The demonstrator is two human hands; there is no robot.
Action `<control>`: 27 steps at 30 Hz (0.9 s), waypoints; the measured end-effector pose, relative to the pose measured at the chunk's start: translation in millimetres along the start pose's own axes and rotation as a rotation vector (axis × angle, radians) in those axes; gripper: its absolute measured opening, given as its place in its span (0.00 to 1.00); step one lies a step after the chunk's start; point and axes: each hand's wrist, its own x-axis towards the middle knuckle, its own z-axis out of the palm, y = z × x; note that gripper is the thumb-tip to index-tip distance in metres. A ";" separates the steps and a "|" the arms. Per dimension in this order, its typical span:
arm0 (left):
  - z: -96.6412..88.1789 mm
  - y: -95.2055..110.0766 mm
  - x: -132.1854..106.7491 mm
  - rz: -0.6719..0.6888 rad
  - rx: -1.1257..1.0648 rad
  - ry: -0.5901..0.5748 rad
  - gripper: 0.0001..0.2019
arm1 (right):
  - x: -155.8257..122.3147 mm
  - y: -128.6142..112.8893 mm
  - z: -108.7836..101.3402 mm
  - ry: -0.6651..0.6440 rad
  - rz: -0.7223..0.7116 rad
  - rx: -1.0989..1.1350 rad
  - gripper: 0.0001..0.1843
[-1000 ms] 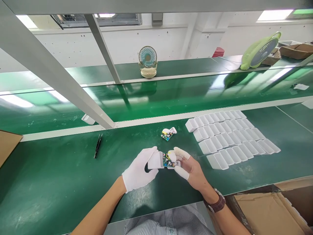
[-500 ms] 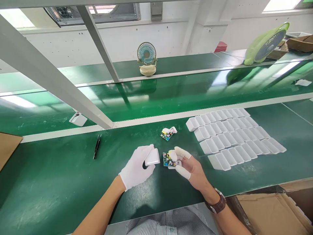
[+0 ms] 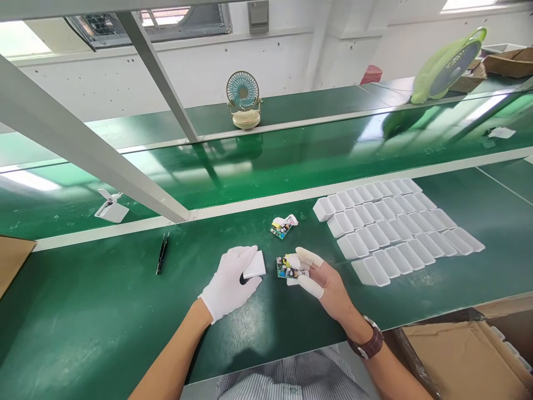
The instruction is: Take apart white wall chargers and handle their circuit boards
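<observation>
My left hand (image 3: 230, 283), in a white glove, is closed around a small white plastic case (image 3: 255, 265). To its right, my right hand (image 3: 322, 280), with white finger cots on some fingers, grips a green circuit board (image 3: 287, 268) carrying small components and a yellow part. A white piece shows just under that board; how it is attached I cannot tell. Case and board are apart. Beyond the hands a second circuit board (image 3: 283, 226) with a white piece lies on the green table (image 3: 104, 311). Black tweezers (image 3: 162, 253) rest to the left.
Rows of white open cases (image 3: 387, 236) stand on the right. A conveyor (image 3: 270, 161) runs behind, carrying a white case (image 3: 111, 211) at left. A slanted metal post (image 3: 154, 191) rises there. A small fan (image 3: 244, 100) and a green fan (image 3: 447, 69) stand behind. Cardboard (image 3: 462, 355) sits at lower right.
My left hand has tilted the white case a little and drawn it slightly away from the board. The white case on the conveyor has shifted left. The whole view has shifted slightly.
</observation>
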 end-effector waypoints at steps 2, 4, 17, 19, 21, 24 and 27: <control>-2.6 1.4 1.3 -0.006 0.007 0.004 0.34 | 0.4 -1.1 0.1 0.004 0.005 0.014 0.33; -8.2 3.1 2.3 0.006 0.021 0.030 0.32 | 0.7 -2.3 0.6 -0.006 0.010 0.032 0.32; -120.8 -28.4 -34.8 -0.477 0.462 0.427 0.25 | 2.6 -7.9 -1.9 0.004 0.028 0.008 0.32; -131.2 -52.5 -47.1 -0.573 0.509 0.401 0.26 | 2.2 -7.5 -1.7 0.002 0.037 0.018 0.32; -136.6 -77.8 -59.6 -0.658 0.541 0.354 0.28 | 2.3 -7.3 -0.9 -0.001 0.041 0.022 0.31; -135.9 -108.9 -74.3 -0.745 0.589 0.287 0.32 | 2.9 -7.3 -0.3 -0.008 0.038 0.029 0.31; -129.4 -126.0 -80.0 -0.782 0.555 0.217 0.36 | 3.6 -6.9 -0.8 -0.016 0.036 0.028 0.32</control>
